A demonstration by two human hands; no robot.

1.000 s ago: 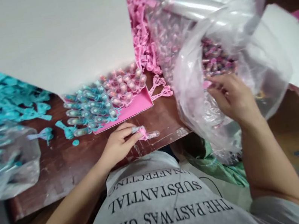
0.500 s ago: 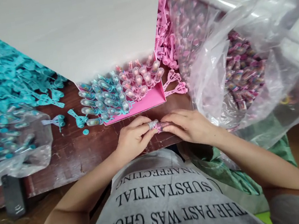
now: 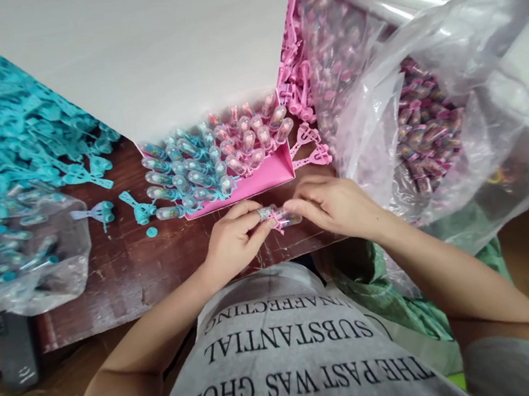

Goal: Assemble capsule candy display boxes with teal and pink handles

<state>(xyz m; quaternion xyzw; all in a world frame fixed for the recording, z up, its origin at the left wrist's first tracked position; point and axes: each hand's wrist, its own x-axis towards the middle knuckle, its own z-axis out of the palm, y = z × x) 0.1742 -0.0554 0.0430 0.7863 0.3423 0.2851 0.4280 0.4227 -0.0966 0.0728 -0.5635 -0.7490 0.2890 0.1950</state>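
Observation:
My left hand (image 3: pixel 236 235) pinches a small pink toy piece with a clear capsule tube (image 3: pixel 290 218) sticking out to the right, above the table's front edge. A silvery ring-like band shows by its fingertips. My right hand (image 3: pixel 334 206) is at the capsule's far end, one fingertip at its upper side; its fingers are parted and not wrapped round it. Just beyond both hands is a pink box (image 3: pixel 265 176) with a raised white lid (image 3: pixel 188 42). Rows of blue capsule toys (image 3: pixel 183 171) fill its left, pink capsule toys (image 3: pixel 248 134) its right.
Blue plastic parts (image 3: pixel 0 107) pile up at the left, above a clear bag of blue capsules (image 3: pixel 7 234). Pink plastic parts (image 3: pixel 299 84) lie right of the lid. A clear bag (image 3: pixel 364 161) holds pink-wrapped pieces (image 3: pixel 428 130). A black phone (image 3: pixel 17 347) is at the left table edge.
My right hand has loosened its pinch on the capsule and shifted slightly up, so more of the clear tube shows. My left hand still holds the pink piece in nearly the same place.

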